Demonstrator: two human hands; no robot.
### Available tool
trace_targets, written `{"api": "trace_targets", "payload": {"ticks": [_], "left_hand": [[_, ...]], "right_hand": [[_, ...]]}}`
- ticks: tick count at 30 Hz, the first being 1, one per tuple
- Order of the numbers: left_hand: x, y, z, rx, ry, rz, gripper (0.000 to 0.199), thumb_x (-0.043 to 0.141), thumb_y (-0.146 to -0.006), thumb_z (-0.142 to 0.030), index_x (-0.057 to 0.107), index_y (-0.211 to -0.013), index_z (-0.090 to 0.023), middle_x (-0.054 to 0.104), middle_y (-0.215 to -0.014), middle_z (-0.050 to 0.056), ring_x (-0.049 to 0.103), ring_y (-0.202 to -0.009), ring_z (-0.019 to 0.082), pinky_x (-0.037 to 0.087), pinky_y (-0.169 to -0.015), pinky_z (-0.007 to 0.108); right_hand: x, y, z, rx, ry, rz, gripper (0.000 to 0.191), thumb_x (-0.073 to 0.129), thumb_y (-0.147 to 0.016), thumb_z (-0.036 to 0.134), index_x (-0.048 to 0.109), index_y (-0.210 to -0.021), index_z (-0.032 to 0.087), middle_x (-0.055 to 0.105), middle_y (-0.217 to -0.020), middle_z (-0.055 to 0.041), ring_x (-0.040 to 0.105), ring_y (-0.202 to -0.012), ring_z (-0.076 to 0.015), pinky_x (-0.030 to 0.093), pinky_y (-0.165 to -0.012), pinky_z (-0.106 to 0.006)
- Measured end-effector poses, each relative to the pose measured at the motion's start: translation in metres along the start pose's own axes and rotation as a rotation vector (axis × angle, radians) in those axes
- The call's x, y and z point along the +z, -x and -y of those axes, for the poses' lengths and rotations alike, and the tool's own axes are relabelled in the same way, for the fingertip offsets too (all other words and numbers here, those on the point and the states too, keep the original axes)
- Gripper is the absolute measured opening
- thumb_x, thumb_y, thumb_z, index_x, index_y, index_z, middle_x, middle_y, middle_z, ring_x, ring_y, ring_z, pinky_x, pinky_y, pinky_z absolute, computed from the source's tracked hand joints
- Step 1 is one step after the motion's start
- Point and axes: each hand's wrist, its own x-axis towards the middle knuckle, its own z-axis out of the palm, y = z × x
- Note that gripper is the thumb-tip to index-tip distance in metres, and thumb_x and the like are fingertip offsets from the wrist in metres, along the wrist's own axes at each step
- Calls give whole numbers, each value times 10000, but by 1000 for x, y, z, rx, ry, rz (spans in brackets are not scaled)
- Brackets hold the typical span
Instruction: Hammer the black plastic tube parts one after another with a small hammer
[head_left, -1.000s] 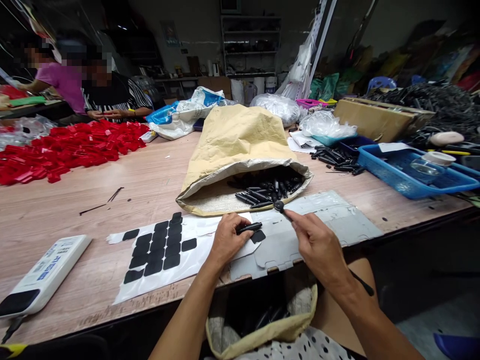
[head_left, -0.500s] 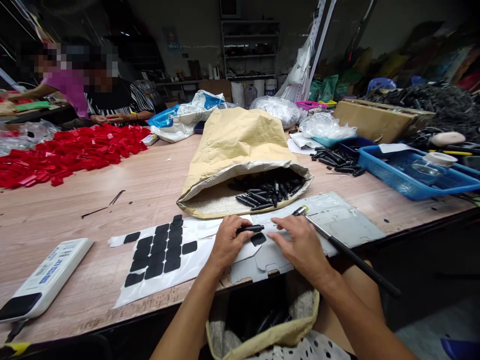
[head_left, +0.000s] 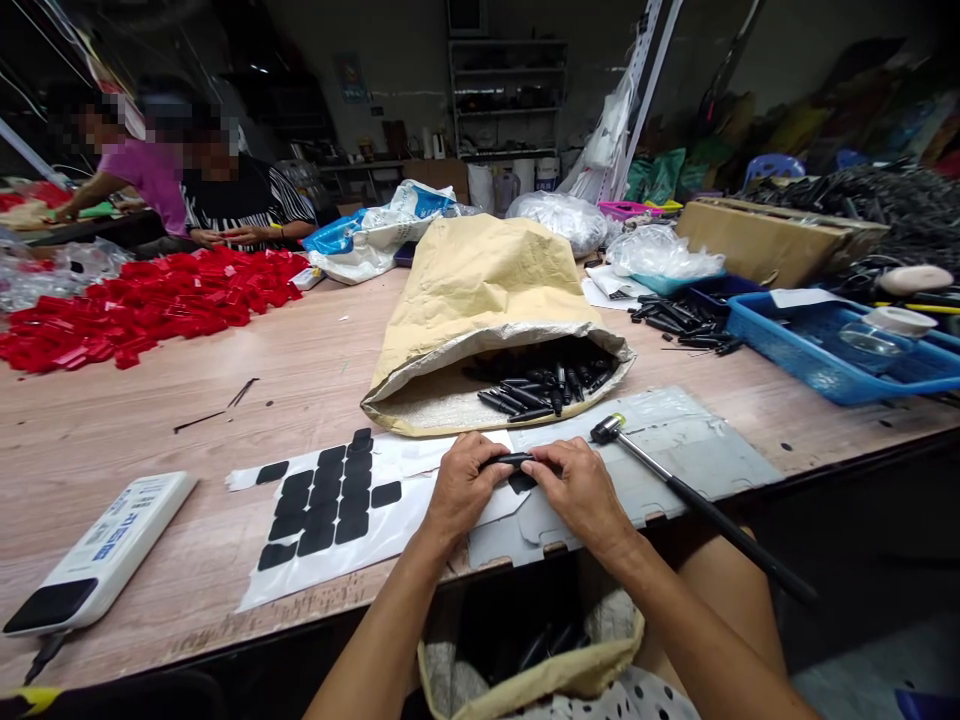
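Observation:
My left hand [head_left: 459, 487] pinches one end of a short black pen-like tube [head_left: 514, 459], and the fingers of my right hand [head_left: 579, 492] close on its other end. It is held level above a grey board [head_left: 697, 440]. Just below the tube, a black rounded patch [head_left: 523, 482] is partly covered by my right fingers. To the right lies a hammer [head_left: 660, 475], its handle sticking out past the table edge. Behind my hands a tan sack [head_left: 491, 270] lies with its mouth towards me, showing several similar black tubes [head_left: 559, 385] inside.
On the left, a white sheet [head_left: 259, 592] carries several black rounded patches; a white power bank [head_left: 105, 550] lies beyond. A red heap [head_left: 172, 300] stands farther back, near two people. A blue basket [head_left: 795, 360] sits at right. Below the edge, another sack [head_left: 577, 675] holds dark pieces.
My right hand has moved left and closed on the free end of the tube, which only my left hand held before. The view has shifted slightly.

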Motion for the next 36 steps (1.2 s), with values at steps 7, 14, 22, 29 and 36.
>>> {"api": "trace_targets", "payload": {"ticks": [7,14,22,29,36], "left_hand": [[0,-1,2,15,-50,13,184,609,-931,-265,769,-1017,-237,684,-933,48,581,-973,229,447,-895,370],[1,-2,3,37,-129,44,243,533,-990,-317,762,-1033,-247,674,-919,47,545,-950,229,409,-895,376],[5,-2,3,31,-215,41,258,515,-1006,-345,760,-992,-266,649,-908,39,536,-936,228,389,-860,370],[3,0,0,16,-192,21,246,485,-1013,-316,716,-1068,-254,672,-982,39,555,-986,238,394,-883,387],[2,1,-2,26,-188,30,291,763,-735,-179,708,-1013,-243,681,-1003,31,561,-1006,264,410,-898,399]], "right_hand": [[-10,0,-7,-15,-74,12,220,696,-866,284,747,-1064,205,721,-887,-40,582,-934,-225,463,-895,-378],[-7,1,-9,-43,-77,17,239,681,-855,253,736,-1084,215,705,-906,-39,558,-921,-220,460,-880,-377],[-4,2,-10,-46,-63,-5,266,673,-844,240,725,-1103,213,692,-894,-38,550,-914,-221,459,-881,-382],[-3,4,-10,-79,-45,-23,277,621,-866,221,722,-1123,203,685,-888,-51,550,-896,-222,468,-853,-387],[-46,9,-23,-146,10,-268,280,575,-899,245,709,-1144,212,701,-996,-76,600,-981,-238,489,-882,-405]]}}
